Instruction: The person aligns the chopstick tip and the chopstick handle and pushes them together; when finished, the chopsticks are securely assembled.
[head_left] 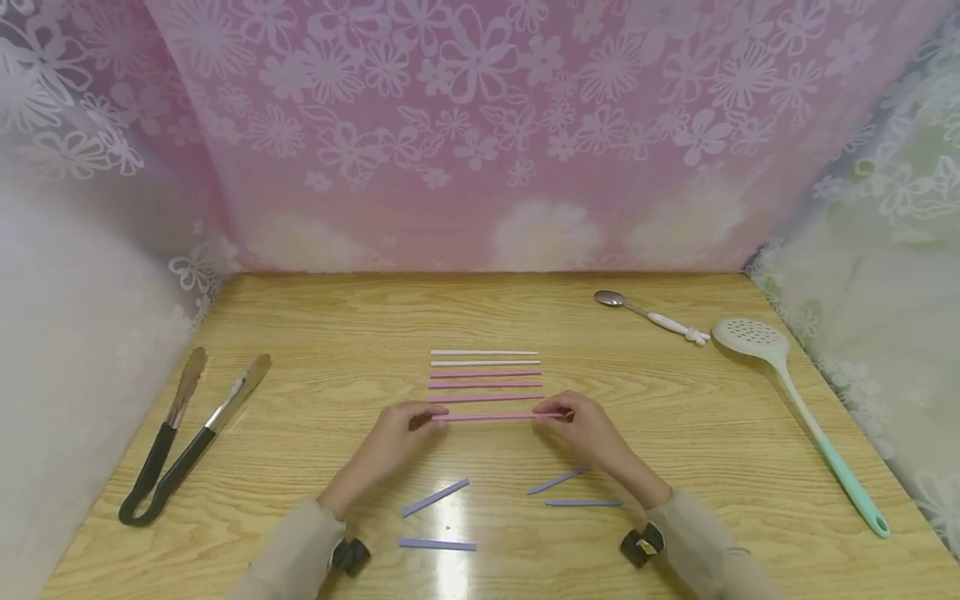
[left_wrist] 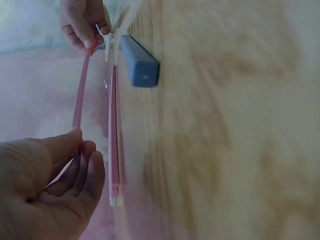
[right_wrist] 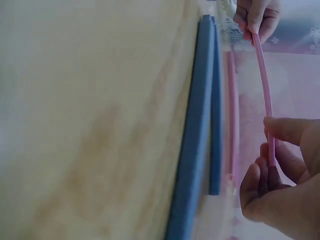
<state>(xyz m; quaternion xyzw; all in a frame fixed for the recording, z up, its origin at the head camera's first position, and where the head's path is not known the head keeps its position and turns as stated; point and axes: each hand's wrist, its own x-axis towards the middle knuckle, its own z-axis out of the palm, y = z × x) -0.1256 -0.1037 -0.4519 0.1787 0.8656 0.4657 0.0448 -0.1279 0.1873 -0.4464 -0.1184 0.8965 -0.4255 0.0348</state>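
Both hands hold one thin pink stick (head_left: 491,417) level between them. My left hand (head_left: 401,429) pinches its left end between thumb and fingertips, while my right hand (head_left: 588,427) grips the right end. From the wrist views, the pink stick (left_wrist: 82,92) is raised off the table. Just beyond it lie three pink sticks (head_left: 486,386) in a parallel row, with two white sticks (head_left: 485,363) behind them. Several purple-blue sticks lie nearer to me: a slanted one (head_left: 435,497) and a level one (head_left: 437,545) at left, others (head_left: 583,503) by my right forearm.
Black-handled tongs (head_left: 176,462) lie spread at the left of the wooden table (head_left: 337,325). A spoon (head_left: 660,321) with a white handle lies at the back right, beside a slotted skimmer (head_left: 806,400) with a mint handle. Floral cloth (head_left: 480,167) hangs behind and at both sides.
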